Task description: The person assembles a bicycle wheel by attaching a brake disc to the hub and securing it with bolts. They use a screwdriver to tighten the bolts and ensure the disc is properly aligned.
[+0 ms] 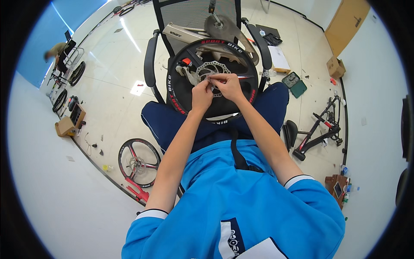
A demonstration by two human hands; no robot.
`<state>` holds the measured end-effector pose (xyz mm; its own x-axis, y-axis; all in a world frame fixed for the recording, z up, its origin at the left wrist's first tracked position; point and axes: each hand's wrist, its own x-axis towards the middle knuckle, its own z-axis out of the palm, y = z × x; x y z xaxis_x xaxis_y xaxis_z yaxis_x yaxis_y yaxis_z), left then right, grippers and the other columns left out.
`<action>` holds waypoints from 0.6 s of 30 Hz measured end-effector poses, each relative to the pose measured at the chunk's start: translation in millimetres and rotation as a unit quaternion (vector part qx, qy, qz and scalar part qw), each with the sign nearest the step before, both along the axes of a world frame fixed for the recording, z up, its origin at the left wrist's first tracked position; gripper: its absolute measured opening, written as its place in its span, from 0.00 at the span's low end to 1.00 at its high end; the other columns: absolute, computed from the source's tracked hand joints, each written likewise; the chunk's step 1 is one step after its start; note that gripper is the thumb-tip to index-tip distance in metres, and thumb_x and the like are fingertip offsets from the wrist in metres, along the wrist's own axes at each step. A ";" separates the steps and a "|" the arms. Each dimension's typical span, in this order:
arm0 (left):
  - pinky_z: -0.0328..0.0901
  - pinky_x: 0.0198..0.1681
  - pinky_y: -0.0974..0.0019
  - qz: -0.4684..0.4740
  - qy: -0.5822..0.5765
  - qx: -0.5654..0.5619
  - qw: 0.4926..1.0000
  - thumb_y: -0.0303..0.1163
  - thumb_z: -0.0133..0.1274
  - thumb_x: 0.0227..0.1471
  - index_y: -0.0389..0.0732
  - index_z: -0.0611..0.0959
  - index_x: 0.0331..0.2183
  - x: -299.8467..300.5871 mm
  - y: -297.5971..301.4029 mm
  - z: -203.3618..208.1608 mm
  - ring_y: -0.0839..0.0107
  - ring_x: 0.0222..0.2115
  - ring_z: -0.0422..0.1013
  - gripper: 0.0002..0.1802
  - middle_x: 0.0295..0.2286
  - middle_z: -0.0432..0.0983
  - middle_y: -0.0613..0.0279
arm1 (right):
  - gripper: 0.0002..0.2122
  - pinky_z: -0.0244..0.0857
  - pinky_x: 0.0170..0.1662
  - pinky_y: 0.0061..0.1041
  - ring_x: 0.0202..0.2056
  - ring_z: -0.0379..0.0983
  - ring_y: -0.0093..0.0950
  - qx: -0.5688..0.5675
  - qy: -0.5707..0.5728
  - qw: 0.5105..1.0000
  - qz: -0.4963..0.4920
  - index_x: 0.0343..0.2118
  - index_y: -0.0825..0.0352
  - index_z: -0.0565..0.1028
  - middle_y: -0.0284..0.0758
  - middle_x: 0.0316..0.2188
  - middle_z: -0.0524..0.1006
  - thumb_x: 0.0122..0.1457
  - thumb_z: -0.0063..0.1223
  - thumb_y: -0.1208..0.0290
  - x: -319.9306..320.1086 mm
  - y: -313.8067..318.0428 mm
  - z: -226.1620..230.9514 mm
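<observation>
Left hand (202, 96) and right hand (229, 88) both pinched narrow over the brake rotor (221, 67) — can't tell around what. They'd likely do best keeping the wheel (171, 82) steady.

Office chair (172, 30): one. Armrests (149, 60), flanking its seat: two. Hands (201, 95), before its backrest: two. Black-rimmed wheels (171, 88) with red markings: two, one between the chair's armrests, one to its left. Black-and-red bicycle frame (318, 141), right of chair: one. Red fork (137, 190), left of chair: one. Open green case (298, 89), right of chair: one. Door (347, 19), far right of chair: one. Second person (56, 49), far left of chair: one.
</observation>
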<state>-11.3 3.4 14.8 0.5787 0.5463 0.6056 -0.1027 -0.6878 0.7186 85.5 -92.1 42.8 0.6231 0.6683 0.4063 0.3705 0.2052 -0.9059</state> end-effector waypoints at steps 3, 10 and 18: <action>0.68 0.26 0.65 0.042 -0.017 0.000 0.999 0.26 0.57 0.50 0.34 0.84 0.31 -4.1 -2.8 12.1 0.60 0.22 0.77 0.06 0.22 0.78 0.48 | 0.07 0.68 0.33 0.17 0.29 0.78 0.18 -0.007 -0.018 0.999 -0.037 0.33 0.69 0.83 0.34 0.27 0.83 0.51 0.63 0.74 -3.4 -0.6 5.2; 0.68 0.26 0.64 0.038 -0.018 -0.045 0.998 0.26 0.57 0.49 0.34 0.84 0.31 1.3 -1.1 5.1 0.59 0.21 0.76 0.07 0.21 0.78 0.48 | 0.08 0.69 0.37 0.20 0.30 0.78 0.22 -0.022 -0.064 0.996 -0.062 0.35 0.69 0.82 0.35 0.27 0.82 0.51 0.62 0.75 -12.2 -1.6 10.5; 0.67 0.26 0.65 0.034 0.063 0.004 0.997 0.28 0.58 0.49 0.34 0.85 0.30 -3.3 3.0 3.7 0.61 0.21 0.77 0.07 0.20 0.78 0.48 | 0.09 0.70 0.39 0.20 0.34 0.80 0.24 0.013 -0.059 0.998 -0.021 0.37 0.71 0.82 0.39 0.32 0.83 0.53 0.60 0.76 -7.6 3.6 -7.0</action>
<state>-14.6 6.4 18.5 0.6131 0.5818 0.5345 0.0355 -0.6962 0.7170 77.9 -88.5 35.8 0.5964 0.6311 0.4960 0.4835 0.2108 -0.8496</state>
